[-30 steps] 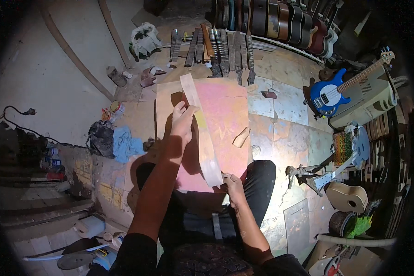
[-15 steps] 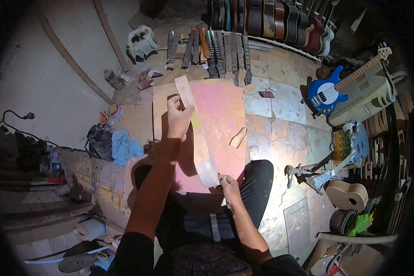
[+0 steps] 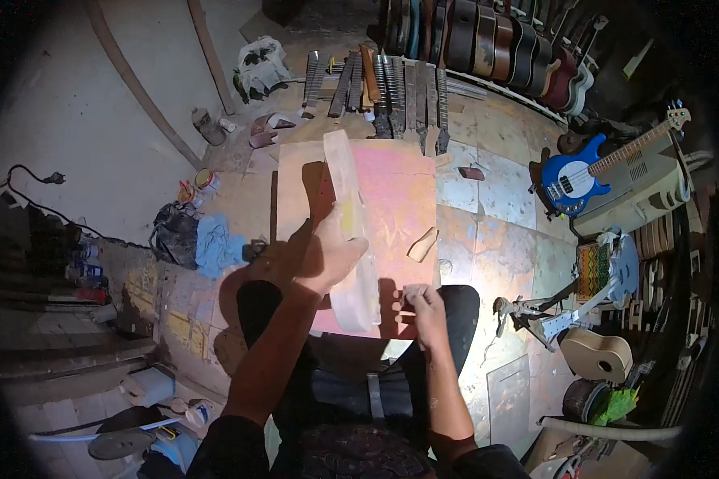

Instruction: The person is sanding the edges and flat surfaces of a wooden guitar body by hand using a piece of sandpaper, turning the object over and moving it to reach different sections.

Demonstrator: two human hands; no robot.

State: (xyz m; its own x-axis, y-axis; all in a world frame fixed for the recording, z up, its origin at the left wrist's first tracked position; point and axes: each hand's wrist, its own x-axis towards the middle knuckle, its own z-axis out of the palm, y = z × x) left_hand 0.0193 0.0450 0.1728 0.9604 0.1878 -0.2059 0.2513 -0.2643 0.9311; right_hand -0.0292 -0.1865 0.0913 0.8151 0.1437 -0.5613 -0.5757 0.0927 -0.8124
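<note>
My left hand (image 3: 335,255) is closed around the middle of a long, pale, gently curved wooden piece (image 3: 351,295), which stands lengthwise above a pink-stained board (image 3: 403,184) across my lap. A yellowish patch marks its surface near my fingers. My right hand (image 3: 427,313) hovers over the board's near right corner, apart from the wooden piece. Its fingers are curled, and what they may hold is too small to make out. A small shaped wood block (image 3: 423,245) lies at the board's right edge.
Rasps and files (image 3: 387,92) lie in a row beyond the board. A blue bass guitar (image 3: 575,176) leans at the right, with a guitar body (image 3: 597,354) nearer. Guitar bodies (image 3: 487,44) line the back. A blue cloth (image 3: 218,243) lies left.
My left hand has come nearer and turned the wooden piece, tilting it more upright. My right hand has let go of its near end and moved right. The view has shifted slightly.
</note>
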